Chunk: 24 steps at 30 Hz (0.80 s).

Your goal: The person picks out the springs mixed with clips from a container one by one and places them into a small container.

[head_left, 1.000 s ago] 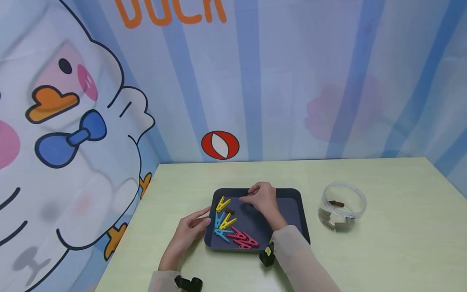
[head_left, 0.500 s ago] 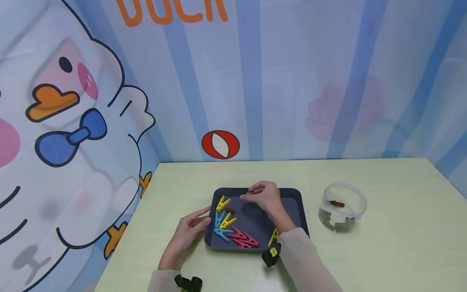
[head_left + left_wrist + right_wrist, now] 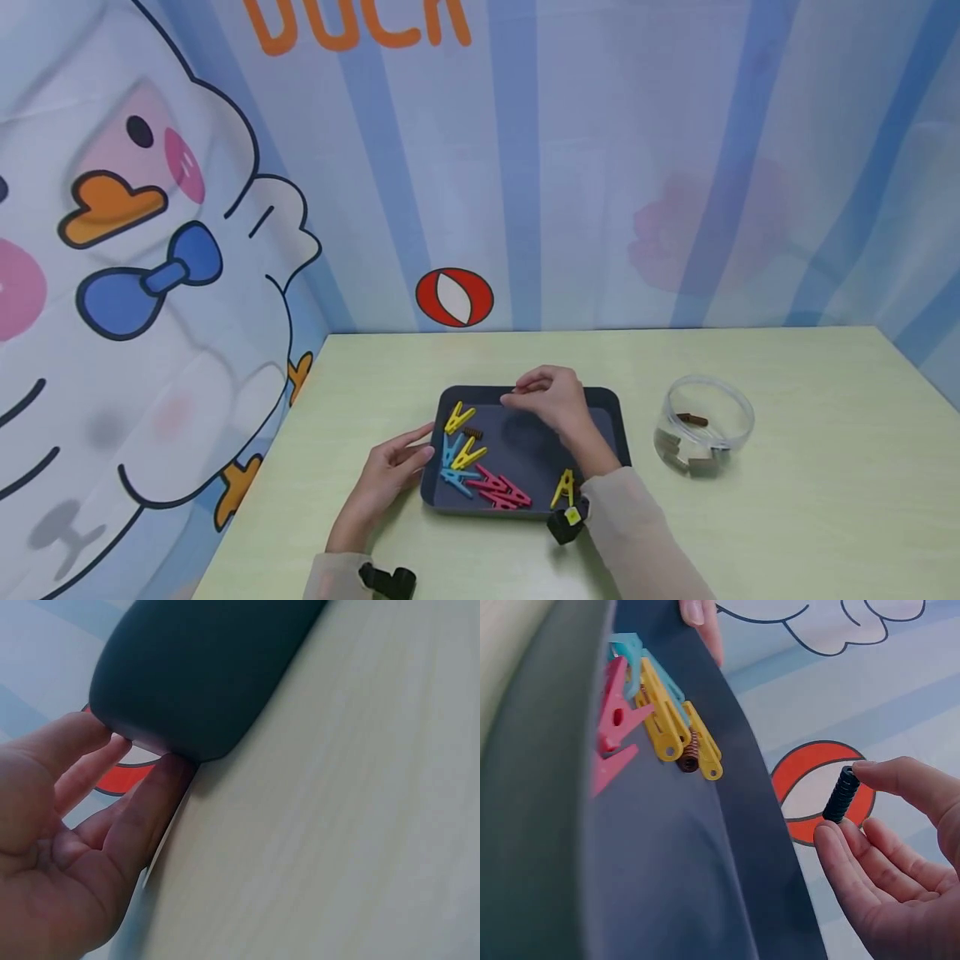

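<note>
My right hand (image 3: 553, 402) is over the far part of the dark tray (image 3: 525, 511). In the right wrist view it pinches a dark coil spring (image 3: 841, 795) end to end between thumb and a finger, above the tray. My left hand (image 3: 392, 467) touches the tray's left side with extended fingers, seen close up at the corner in the left wrist view. On the tray's left lie yellow clothespins (image 3: 468, 455), blue clothespins (image 3: 456, 479), pink clothespins (image 3: 498, 490) and a brown spring (image 3: 472, 434). Another yellow clothespin (image 3: 562, 487) lies near the front right corner.
A clear round container (image 3: 708, 385) stands right of the tray, with a brown piece (image 3: 693, 419) seen inside it. The pale wooden table (image 3: 817, 492) ends at a blue striped backdrop (image 3: 585, 183) with a cartoon duck.
My right hand has shifted slightly up and to the right, uncovering the yellow clothespin at the tray's front right. My left hand has stayed at the tray's side.
</note>
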### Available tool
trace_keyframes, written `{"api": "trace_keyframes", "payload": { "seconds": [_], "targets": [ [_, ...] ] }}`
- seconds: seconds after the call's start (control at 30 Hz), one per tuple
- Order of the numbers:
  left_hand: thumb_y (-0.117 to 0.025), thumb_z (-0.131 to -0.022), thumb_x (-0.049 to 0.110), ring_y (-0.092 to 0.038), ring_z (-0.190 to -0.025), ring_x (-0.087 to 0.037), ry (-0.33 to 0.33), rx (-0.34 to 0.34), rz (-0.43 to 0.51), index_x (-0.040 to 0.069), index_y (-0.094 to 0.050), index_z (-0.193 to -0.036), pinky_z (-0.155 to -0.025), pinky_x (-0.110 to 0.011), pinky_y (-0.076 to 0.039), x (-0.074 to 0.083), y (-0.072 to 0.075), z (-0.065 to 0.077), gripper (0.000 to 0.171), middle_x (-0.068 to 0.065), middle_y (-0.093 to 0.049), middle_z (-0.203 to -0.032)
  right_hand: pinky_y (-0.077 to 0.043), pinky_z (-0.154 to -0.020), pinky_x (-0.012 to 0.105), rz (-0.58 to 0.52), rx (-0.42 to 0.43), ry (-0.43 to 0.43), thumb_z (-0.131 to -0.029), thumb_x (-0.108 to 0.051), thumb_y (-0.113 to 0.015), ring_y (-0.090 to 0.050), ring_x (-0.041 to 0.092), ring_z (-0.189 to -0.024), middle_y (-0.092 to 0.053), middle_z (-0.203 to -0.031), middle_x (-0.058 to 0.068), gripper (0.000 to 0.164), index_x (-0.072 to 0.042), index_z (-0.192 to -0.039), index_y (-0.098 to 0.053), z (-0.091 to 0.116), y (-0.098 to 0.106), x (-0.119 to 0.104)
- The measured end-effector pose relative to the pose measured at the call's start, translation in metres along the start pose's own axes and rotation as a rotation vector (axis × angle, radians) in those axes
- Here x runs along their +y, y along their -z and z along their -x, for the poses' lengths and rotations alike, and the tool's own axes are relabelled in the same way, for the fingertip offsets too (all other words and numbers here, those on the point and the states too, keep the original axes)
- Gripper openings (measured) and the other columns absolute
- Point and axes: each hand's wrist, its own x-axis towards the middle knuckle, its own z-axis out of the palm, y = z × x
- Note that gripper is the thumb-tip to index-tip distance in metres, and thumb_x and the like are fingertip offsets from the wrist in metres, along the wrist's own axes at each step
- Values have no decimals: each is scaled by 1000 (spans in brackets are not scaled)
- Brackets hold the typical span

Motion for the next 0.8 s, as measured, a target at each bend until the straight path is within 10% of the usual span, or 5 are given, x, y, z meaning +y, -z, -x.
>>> {"api": "trace_keyframes", "payload": {
  "seconds": [0.8],
  "targets": [
    [-64, -99, 13, -61, -119, -32, -3, -13, -22, 10, -58, -141, -94, -43, -53, -2, 0, -2, 43, -21, -63, -130, -56, -83, 36, -116, -85, 132, -81, -4, -81, -70, 18, -85, -72, -95, 12, 28, 6, -104, -68, 9, 29, -24]
  ]
}}
